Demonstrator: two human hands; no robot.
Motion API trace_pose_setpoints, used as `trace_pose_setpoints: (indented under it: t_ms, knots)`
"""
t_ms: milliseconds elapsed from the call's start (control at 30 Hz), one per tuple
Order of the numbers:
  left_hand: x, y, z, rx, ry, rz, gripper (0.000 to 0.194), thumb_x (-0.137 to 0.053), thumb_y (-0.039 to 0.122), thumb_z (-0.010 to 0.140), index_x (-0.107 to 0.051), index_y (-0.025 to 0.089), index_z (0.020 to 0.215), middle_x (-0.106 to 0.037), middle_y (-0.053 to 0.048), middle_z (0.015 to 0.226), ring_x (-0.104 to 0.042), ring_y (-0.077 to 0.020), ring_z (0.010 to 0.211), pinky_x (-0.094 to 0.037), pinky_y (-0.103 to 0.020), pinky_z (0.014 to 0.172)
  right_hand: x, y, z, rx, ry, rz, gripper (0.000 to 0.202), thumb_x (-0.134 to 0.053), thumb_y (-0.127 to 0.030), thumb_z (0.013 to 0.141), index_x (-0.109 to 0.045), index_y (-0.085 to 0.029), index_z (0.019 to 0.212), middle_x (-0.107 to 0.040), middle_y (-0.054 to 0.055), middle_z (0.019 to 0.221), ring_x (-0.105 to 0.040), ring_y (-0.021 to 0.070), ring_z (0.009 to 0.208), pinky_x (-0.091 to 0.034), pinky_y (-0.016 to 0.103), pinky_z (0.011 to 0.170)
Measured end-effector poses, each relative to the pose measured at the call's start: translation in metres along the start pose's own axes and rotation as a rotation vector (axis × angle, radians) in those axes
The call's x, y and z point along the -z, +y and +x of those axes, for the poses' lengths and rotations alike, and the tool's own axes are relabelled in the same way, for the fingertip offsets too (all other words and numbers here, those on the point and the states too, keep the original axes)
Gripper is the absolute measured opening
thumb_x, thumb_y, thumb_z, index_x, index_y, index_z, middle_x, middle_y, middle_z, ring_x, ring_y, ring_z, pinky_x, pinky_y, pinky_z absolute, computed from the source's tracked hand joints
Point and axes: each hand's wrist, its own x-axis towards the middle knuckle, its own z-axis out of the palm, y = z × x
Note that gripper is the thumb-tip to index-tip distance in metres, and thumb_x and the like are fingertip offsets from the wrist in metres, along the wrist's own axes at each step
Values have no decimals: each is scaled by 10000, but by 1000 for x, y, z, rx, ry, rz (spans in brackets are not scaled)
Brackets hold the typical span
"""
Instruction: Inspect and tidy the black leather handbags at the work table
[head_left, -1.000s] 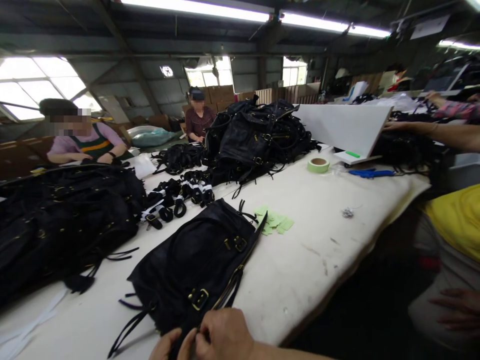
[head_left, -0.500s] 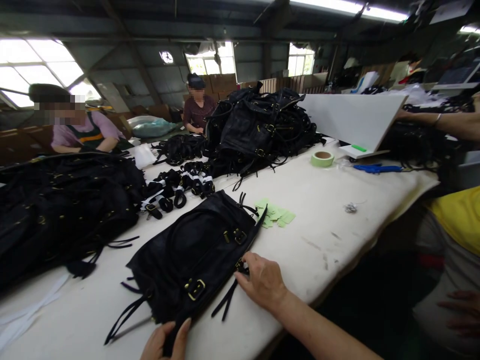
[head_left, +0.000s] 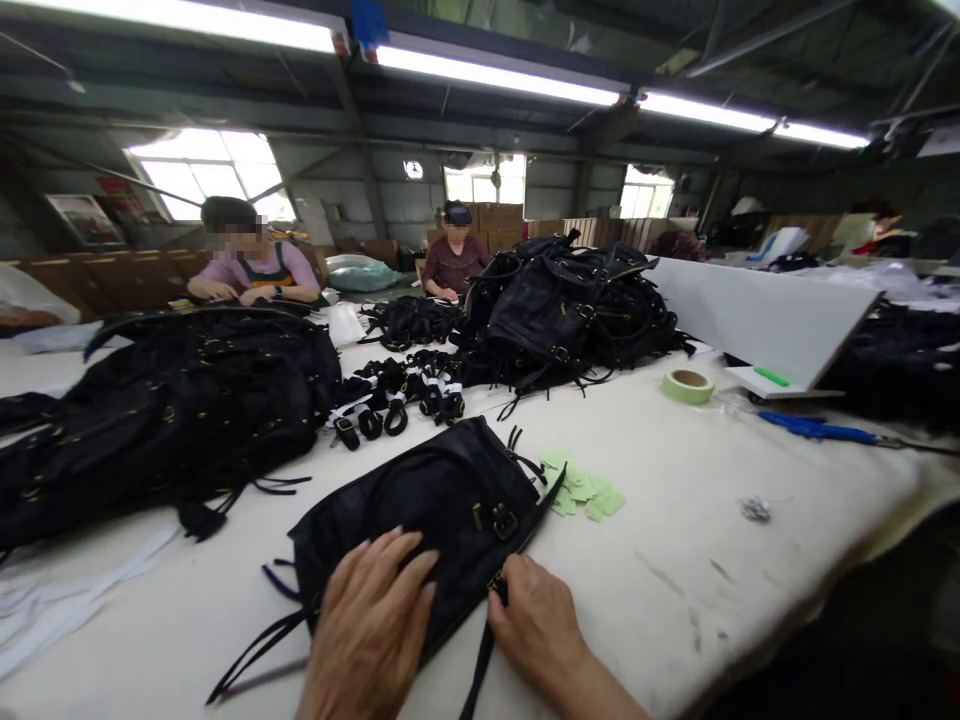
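A black handbag [head_left: 442, 500] with gold buckles lies flat on the table in front of me. My left hand [head_left: 375, 610] rests over its near left part, fingers stretched out, covering one buckle. At the bag's near edge my right hand [head_left: 536, 620] is closed, thumb and fingertips pinching a small gold-coloured zipper pull [head_left: 496, 580]. A black strap [head_left: 481, 665] hangs down beside that hand. Thin black cords [head_left: 259, 650] stick out from the bag's left end.
Piles of black bags stand at left [head_left: 187, 420] and behind [head_left: 555, 310]. Buckled straps [head_left: 397, 395] lie between them. Green paper pieces [head_left: 581, 488], a green tape roll [head_left: 687, 386], blue-handled tool [head_left: 817, 428] and white board [head_left: 765, 320] are rightward. Two people sit across the table.
My left hand has gone from gripping the bag's near corner to lying spread on top of it. My right hand stays at the zipper edge. The view has shifted, and the person at right has left it.
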Motion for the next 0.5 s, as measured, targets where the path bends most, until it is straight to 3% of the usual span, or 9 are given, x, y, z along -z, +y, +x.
trace_pose_setpoints:
  t_ms: [67, 133, 233, 300, 500]
  knots:
    - [-22, 4, 36, -71, -372, -137, 487, -464, 205, 908, -437, 386, 1359, -388, -29, 1505, -281, -295, 1408, -227, -556, 1103, 4, -1, 3, 13, -43, -44, 166, -504, -244, 852, -644, -174, 908, -691, 91, 888, -667, 283, 837, -497, 369, 718]
    - [-49, 7, 61, -129, -497, -218, 535, -503, 240, 897, -391, 465, 1369, -303, 17, 1548, -223, -279, 1433, -217, -550, 1127, 9, -2, 6, 34, -67, -75, 176, -504, -242, 850, -666, -177, 871, -708, 97, 851, -683, 293, 804, -511, 376, 696]
    - [-81, 9, 75, -138, -562, -293, 532, -490, 238, 901, -390, 493, 1357, -292, 13, 1552, -241, -277, 1426, -242, -561, 1118, 14, -9, 6, 37, -102, -125, 191, -496, -207, 848, -683, -172, 865, -716, 109, 844, -694, 298, 789, -526, 375, 686]
    - [-93, 10, 73, -110, -586, -330, 538, -447, 214, 916, -368, 490, 1372, -273, 0, 1560, -224, -286, 1430, -229, -586, 1112, 13, -18, 3, 36, -159, -162, 221, -473, -179, 855, -691, -159, 883, -717, 125, 851, -698, 302, 783, -533, 370, 666]
    - [-96, 9, 66, -40, -632, -435, 548, -411, 184, 926, -359, 488, 1379, -209, 1, 1582, -127, -279, 1453, -110, -599, 1129, 3, -36, -1, 121, -280, -111, 220, -481, -174, 827, -697, -161, 866, -718, 121, 854, -698, 299, 792, -543, 359, 674]
